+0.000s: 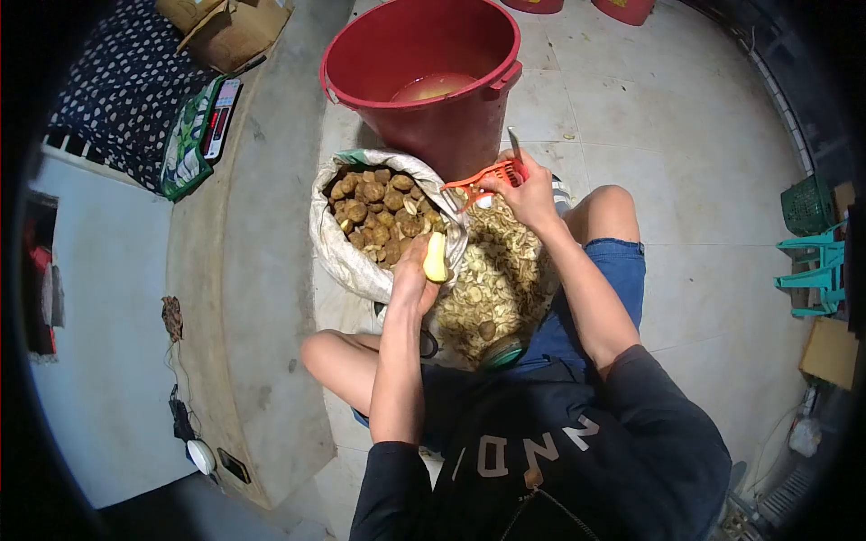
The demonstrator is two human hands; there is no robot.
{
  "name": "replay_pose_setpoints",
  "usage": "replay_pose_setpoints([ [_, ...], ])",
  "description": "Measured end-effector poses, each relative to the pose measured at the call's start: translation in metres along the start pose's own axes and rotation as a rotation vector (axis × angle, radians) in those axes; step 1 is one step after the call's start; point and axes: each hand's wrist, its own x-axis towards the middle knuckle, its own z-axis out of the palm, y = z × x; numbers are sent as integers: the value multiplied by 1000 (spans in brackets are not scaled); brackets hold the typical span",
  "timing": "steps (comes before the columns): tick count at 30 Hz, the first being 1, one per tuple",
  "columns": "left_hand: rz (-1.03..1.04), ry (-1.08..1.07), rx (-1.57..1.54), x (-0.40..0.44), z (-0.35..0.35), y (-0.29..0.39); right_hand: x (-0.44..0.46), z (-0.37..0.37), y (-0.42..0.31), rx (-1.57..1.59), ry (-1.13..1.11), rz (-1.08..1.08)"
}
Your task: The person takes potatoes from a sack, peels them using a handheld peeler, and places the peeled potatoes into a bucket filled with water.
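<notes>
1. Left hand (411,278): grip closed around one pale-yellow piece (436,259), held upright at the near right edge of the sack. Its visible face is bare of brown skin; the side against the palm is hidden, so cannot tell whether it is fully peeled.
2. Right hand (534,194): grip closed on an orange peeler (502,169), above the far end of the heap and apart from the piece. A slim metal part (515,142) stands up beside the fingers; cannot tell whether it belongs to the peeler.
3. Stock: white woven sack (356,279), open, well filled with brown-skinned tubers (368,191). A few show pale patches. Judged as the larger share of the work left.
4. Done: broad heap of peelings (478,293) between sack and right leg, suggesting many tubers already stripped. One brown lump (487,330) lies on it.
5. Red bucket (433,135), just beyond the sack: pale-yellow contents (437,86) low inside, partly hidden by the wall. Possibly finished pieces in liquid; count not readable.
6. Estimate: current piece near completion, whole batch well short of it.
</notes>
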Motion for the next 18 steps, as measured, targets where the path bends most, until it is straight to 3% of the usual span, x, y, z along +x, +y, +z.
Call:
replay_pose_setpoints([
  [3,-53,-25,-86,2,-2,-1,-5,5,9,136,-92,-46],
  [5,-128,-66,-232,1,-2,-1,-11,0,9,27,-139,-56],
  [9,-17,-76,-171,0,-2,-2,-19,4,-3,322,-304,178],
  [12,-10,22,-134,-6,16,3,-32,17,-2,272,-499,6],
  [13,-15,54,-93,-7,21,5,-30,18,-9,-44,-422,-181],
  [16,38,-73,-54,1,0,-2,-21,19,-16,-145,-381,-186],
  [18,43,-257,-209,7,-11,6,-14,20,-10,114,-160,84],
])
